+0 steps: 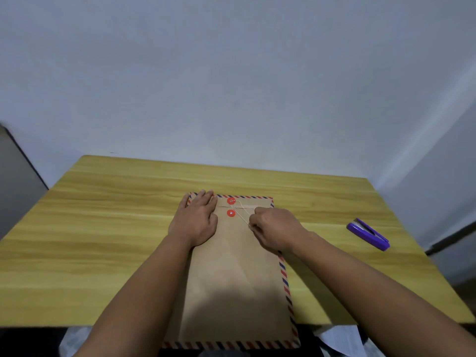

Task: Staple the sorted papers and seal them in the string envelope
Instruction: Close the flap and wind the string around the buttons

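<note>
So from my head cam: one brown envelope (231,274) with striped edges lying flat on the bench (103,228), its near end hanging over the edge. Two red buttons (231,206) on it, just between my grips. My left grip (195,217) is flat, fingers straight, pressing the top left corner. My right grip (273,229) is pinching the one string (243,215). One purple stapler (367,233) well off to the right. Can't see what's inside the envelope.

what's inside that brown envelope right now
Cannot be seen: the envelope has its flap down, the left hand pressing it, the right hand pinching the string. Any papers inside are covered.
</note>
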